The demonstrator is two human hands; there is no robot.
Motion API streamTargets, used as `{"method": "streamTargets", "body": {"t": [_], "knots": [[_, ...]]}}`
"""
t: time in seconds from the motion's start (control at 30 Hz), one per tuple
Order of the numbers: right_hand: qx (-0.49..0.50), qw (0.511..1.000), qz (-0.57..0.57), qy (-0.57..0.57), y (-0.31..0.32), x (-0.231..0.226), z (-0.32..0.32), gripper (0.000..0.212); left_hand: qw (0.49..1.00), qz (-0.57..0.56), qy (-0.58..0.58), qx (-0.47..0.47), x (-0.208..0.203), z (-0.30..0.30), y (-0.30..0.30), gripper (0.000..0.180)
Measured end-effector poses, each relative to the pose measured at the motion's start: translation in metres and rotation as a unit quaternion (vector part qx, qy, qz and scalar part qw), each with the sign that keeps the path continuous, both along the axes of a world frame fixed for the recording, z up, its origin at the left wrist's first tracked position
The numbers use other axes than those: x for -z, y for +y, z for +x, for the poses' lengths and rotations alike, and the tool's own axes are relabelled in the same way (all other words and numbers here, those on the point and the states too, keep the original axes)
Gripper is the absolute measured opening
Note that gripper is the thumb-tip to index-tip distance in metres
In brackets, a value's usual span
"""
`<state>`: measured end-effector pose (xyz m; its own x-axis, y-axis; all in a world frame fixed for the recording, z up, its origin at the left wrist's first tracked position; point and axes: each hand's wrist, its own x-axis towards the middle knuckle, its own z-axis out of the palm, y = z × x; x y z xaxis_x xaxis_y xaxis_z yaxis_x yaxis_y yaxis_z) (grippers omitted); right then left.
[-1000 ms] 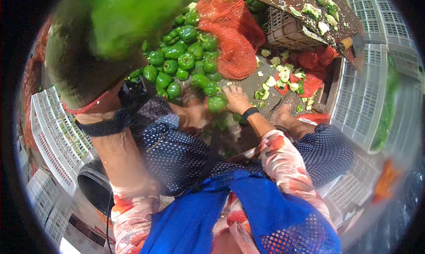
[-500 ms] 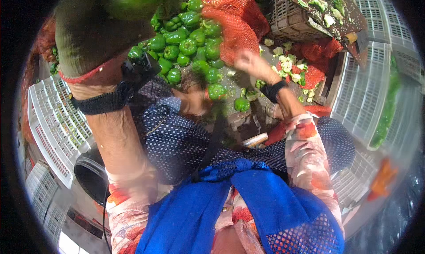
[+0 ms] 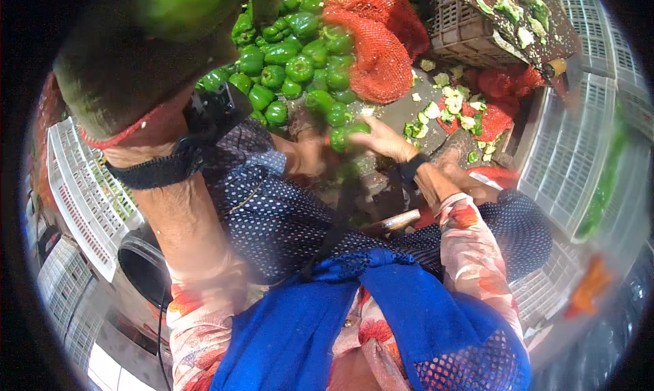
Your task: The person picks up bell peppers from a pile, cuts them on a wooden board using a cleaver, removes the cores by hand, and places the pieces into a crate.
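My left hand (image 3: 146, 57), in an olive glove with a red cuff edge, is raised close at the upper left. A blurred green bell pepper (image 3: 180, 9) shows at it, and its fingers look closed around it, partly out of sight. My bare right hand (image 3: 385, 140) reaches down to the near edge of a heap of green bell peppers (image 3: 298, 68). Its thumb and fingertips close on a green bell pepper (image 3: 342, 137) there. Black straps circle both wrists, and a dark device (image 3: 219, 110) sits by the left one.
A red mesh sack (image 3: 381, 64) lies right of the heap. Pale green trimmings (image 3: 453, 101) litter the floor beside it. A crate (image 3: 463, 26) carries a board with more scraps. White plastic crates (image 3: 569, 142) stand at right, another white crate (image 3: 88, 193) at left, near a black bucket (image 3: 144, 258).
My right hand has come down and nearer from beside the red sack to the near peppers. The lone pepper on the floor no longer shows at its spot. My left hand stays raised.
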<state>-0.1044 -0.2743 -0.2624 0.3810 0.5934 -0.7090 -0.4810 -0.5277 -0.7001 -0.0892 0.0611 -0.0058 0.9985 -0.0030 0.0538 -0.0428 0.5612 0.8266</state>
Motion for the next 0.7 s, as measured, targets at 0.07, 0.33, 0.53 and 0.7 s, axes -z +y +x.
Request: {"method": "streamTargets", "body": {"t": [0.07,0.33,0.53,0.7], "knots": [[0.111,0.973,0.196,0.041,0.035,-0.018,0.017,0.061,1.0,0.014,-0.001,-0.013,0.002,-0.001,0.0,0.055],[-0.175,0.871,-0.173,-0.425,0.06,0.039,-0.038,0.042,0.988,0.075,-0.013,-0.134,0.009,-0.001,0.018,0.055],[-0.139,0.762,-0.216,-0.594,0.053,0.063,-0.08,0.051,0.98,0.084,0.018,-0.182,0.013,0.006,0.023,0.055],[-0.081,0.783,-0.212,-0.579,0.049,0.081,-0.088,0.057,0.984,0.032,0.045,-0.167,0.013,0.006,0.016,0.056]]}}
